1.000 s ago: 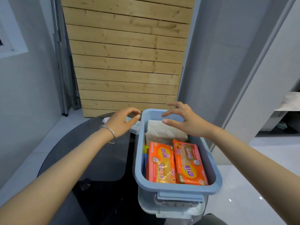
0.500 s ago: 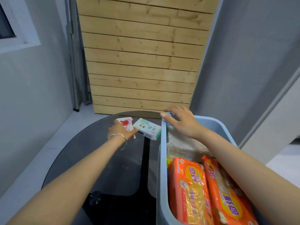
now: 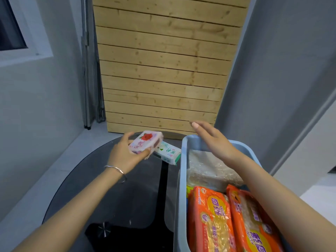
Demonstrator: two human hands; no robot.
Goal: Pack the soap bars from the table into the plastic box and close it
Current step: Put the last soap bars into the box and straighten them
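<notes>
My left hand (image 3: 123,157) grips a pink soap bar with a red rose print (image 3: 144,142), lifted just above the dark glass table (image 3: 116,200). A white and green soap bar (image 3: 168,152) lies on the table right behind it, next to the box's left wall. The blue plastic box (image 3: 179,193) stands at the right and holds two orange soap packs (image 3: 212,219) and a clear wrapped pack (image 3: 209,170). My right hand (image 3: 212,140) hovers over the box's far end, fingers spread, holding nothing.
A wooden slat panel (image 3: 163,70) leans against the wall beyond the table's far edge. Grey walls stand on both sides. A folded metal frame (image 3: 91,70) stands left of the panel. The table's round metal fitting (image 3: 103,230) shows through the glass near me.
My left hand has closed on the pink rose soap bar and lifted it off the table. My right hand has risen from the box's far rim. The view has shifted left and closer.
</notes>
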